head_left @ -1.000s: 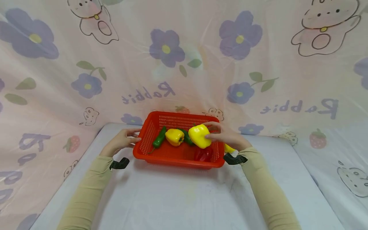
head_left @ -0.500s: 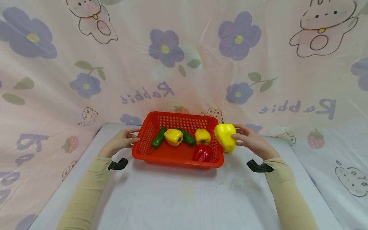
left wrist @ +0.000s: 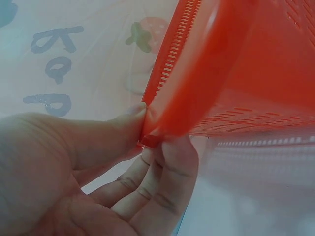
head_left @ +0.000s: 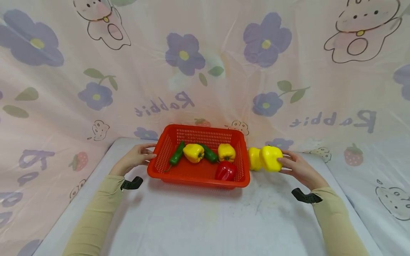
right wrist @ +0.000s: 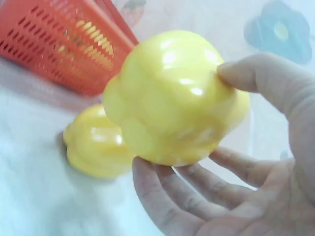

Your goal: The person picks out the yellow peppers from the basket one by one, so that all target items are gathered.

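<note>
My left hand [head_left: 136, 158] pinches the left rim of a red plastic basket [head_left: 192, 182], thumb above and fingers beneath, as the left wrist view shows. To the right of the basket, my right hand [head_left: 299, 167] grips a yellow bell pepper [right wrist: 172, 98] between thumb and fingers. Another yellow bell pepper [right wrist: 96, 142] lies on the table just left of the held one, beside the basket's right wall. Inside the basket are two yellow bell peppers, one left of centre [head_left: 193, 153] and one at the right [head_left: 226, 153], a red bell pepper [head_left: 226, 171] and two green peppers [head_left: 177, 153].
A pale cloth covers the table [head_left: 198, 224]. Behind it hangs a curtain [head_left: 217, 96] printed with flowers, rabbits and lettering, close to the basket's back side. A black wrist mount [head_left: 306, 196] sits on the right forearm, and one like it on the left.
My right hand has carried the yellow bell pepper from over the basket out to the right and lower, near the other one on the table. The left hand stays on the rim.
</note>
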`<state>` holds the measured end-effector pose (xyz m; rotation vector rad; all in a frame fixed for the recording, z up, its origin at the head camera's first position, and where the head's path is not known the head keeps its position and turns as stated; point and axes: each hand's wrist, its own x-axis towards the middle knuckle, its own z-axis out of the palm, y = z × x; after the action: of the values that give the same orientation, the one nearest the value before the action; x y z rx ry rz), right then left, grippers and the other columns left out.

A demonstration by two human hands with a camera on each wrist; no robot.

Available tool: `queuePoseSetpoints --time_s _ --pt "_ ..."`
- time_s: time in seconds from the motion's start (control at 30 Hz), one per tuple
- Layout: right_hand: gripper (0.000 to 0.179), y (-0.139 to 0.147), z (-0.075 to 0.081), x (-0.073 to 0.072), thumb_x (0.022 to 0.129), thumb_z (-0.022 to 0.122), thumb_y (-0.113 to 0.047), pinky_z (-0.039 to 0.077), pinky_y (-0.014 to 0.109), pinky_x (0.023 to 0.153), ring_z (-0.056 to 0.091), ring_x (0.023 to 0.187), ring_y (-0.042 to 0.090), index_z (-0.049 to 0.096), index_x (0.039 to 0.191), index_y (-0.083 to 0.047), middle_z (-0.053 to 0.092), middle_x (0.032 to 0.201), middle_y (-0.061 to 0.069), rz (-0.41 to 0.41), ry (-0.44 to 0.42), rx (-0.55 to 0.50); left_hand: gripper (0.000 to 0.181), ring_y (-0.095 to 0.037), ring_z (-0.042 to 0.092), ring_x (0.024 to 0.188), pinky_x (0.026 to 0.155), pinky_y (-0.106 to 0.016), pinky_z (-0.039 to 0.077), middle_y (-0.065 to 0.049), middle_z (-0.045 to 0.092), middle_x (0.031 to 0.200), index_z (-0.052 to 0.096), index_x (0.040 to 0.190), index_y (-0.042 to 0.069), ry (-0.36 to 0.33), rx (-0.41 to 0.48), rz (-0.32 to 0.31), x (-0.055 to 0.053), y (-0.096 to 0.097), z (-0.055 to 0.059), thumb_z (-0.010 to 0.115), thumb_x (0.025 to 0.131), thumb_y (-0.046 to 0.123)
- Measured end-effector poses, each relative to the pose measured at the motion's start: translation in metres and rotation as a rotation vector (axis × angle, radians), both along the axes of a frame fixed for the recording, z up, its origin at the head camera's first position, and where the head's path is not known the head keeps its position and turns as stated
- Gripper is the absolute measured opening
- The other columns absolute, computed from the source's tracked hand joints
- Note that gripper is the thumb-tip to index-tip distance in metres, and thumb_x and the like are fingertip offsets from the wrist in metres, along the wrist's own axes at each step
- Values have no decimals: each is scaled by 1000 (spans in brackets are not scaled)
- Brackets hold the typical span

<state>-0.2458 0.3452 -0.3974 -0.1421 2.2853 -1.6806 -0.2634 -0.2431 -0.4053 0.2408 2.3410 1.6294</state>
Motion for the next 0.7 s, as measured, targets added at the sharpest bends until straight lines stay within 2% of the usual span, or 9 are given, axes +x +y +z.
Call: queuePoseSetpoints --time_s 0.17,0.33,0.53,0.7 --pt "80 15 -14 1 98 56 -35 43 48 97 50 116 34 9 150 3 22 146 30 -43 -44 -19 59 -25 65 88 76 -38 56 -25 58 110 34 145 -2 2 -7 18 0 1 -1 61 94 8" --pt "81 24 -29 -2 98 56 -34 43 47 97 51 113 32 6 150 3 20 146 31 -97 -81 -51 57 -26 65 88 76 -38 56 -24 58 110 35 145 0 -10 -14 33 0 2 0 61 94 8" --pt "86 26 -39 -3 97 57 -37 44 43 96 50 115 33 2 152 0 13 149 31 -159 -107 -92 58 -26 65 89 77 -39 56 -26 58 112 34 145 -1 -7 -2 13 -1 0 -2 61 94 8" --pt "85 28 -45 -5 97 56 -36 40 45 99 52 114 28 1 152 -1 13 150 31 -163 -105 -86 59 -25 65 89 77 -38 56 -26 58 111 33 145 -2 3 3 4 -1 0 0 61 94 7"
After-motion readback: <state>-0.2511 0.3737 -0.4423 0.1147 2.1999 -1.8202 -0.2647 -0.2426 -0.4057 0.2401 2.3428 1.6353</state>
